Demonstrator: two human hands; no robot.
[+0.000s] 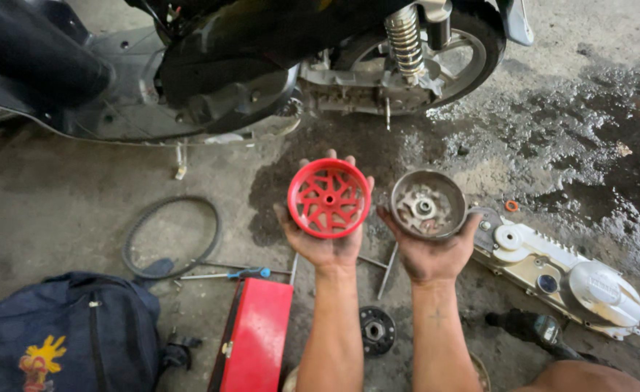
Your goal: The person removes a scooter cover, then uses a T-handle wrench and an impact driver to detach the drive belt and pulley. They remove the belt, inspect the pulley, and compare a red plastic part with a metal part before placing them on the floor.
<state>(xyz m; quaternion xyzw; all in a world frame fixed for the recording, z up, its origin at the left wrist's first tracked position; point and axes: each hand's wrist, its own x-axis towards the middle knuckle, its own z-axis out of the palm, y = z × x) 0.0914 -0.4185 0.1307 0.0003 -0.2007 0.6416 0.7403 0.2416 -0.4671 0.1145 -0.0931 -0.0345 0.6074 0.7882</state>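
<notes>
Our forearms reach up from the frame's bottom, left hand (325, 243) cupping a red clutch bell (329, 198), right hand (434, 250) a worn grey bell (428, 205), best held level, side by side above the oily floor (58, 210).

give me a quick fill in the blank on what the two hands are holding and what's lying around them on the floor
1. The left hand holds a round ____ bell.
2. The right hand holds a worn ____ bell.
3. A rubber ____ lies looped on the floor left of the hands.
4. The red toolbox lies beside a dark blue ____.

Missing words: red; metal; belt; backpack
</notes>
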